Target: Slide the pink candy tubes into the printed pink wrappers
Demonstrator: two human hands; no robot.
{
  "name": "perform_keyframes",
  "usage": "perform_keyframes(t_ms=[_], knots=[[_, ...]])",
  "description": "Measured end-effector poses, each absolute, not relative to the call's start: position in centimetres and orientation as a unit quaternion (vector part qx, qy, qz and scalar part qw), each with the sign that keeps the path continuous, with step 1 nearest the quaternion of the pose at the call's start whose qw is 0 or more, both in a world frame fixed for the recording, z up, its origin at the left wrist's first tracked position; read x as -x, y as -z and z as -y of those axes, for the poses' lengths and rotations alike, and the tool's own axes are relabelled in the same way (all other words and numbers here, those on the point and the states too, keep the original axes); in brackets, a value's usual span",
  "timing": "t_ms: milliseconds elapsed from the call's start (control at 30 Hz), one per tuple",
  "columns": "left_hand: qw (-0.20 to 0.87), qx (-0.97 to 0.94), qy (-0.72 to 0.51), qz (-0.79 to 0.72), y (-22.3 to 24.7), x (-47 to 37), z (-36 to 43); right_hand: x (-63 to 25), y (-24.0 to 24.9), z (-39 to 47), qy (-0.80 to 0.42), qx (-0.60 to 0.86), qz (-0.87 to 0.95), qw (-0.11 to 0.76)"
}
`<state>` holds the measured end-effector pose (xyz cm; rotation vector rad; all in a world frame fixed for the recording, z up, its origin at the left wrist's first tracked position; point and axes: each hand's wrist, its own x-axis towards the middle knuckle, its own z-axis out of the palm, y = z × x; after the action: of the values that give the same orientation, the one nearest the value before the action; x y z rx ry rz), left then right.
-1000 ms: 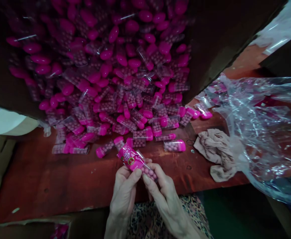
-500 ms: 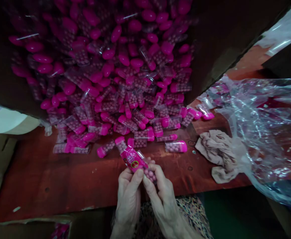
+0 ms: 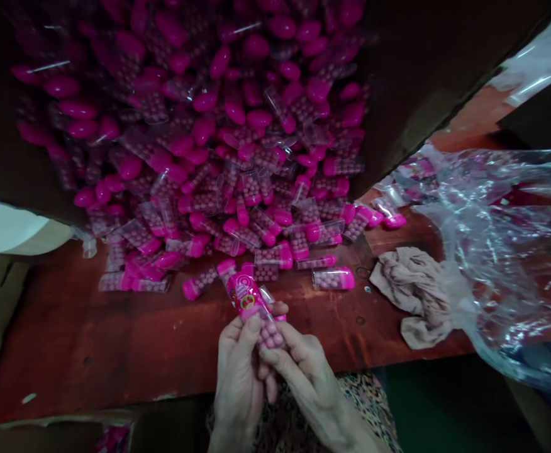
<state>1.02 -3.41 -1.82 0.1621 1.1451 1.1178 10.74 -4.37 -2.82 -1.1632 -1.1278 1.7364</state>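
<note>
Above the table's front edge I hold a small clear candy bottle [image 3: 269,331] filled with pale pink balls. A printed bright-pink sleeve [image 3: 246,291] covers its middle. My left hand [image 3: 238,371] grips it from the left, the thumb lying on the sleeve's lower edge. My right hand [image 3: 304,368] pinches the bare lower end, thumb in front. Behind it, at my right fingertips, another clear bottle [image 3: 266,294] shows in part; whether I hold that one too I cannot tell. Just beyond lie loose candy bottles with pink caps [image 3: 333,278] on the table.
A large dark box [image 3: 398,82] lies open towards me, with many pink-capped bottles spilling onto the red-brown table [image 3: 129,340]. On the right are a crumpled beige cloth [image 3: 412,292] and a clear plastic bag [image 3: 506,251]. A white round container [image 3: 21,231] stands left.
The sleeved bottle has turned slightly between my hands, and more of its clear lower end shows. My left thumb has moved up and left; my right fingers have shifted down along the bottle.
</note>
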Motion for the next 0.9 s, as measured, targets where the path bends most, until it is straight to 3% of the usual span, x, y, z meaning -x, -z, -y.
perform_keyframes(t_ms=[467, 900], knots=[[0.726, -0.119, -0.462, -0.495, 1.1, -1.6, 4.9, -10.8, 3.6, 4.8, -0.730, 0.409, 0.353, 0.418], [0.758, -0.110, -0.471, -0.439, 2.3, -1.1, 4.9, -10.5, 4.2, 3.7, -0.765, 0.428, 0.273, 0.398]])
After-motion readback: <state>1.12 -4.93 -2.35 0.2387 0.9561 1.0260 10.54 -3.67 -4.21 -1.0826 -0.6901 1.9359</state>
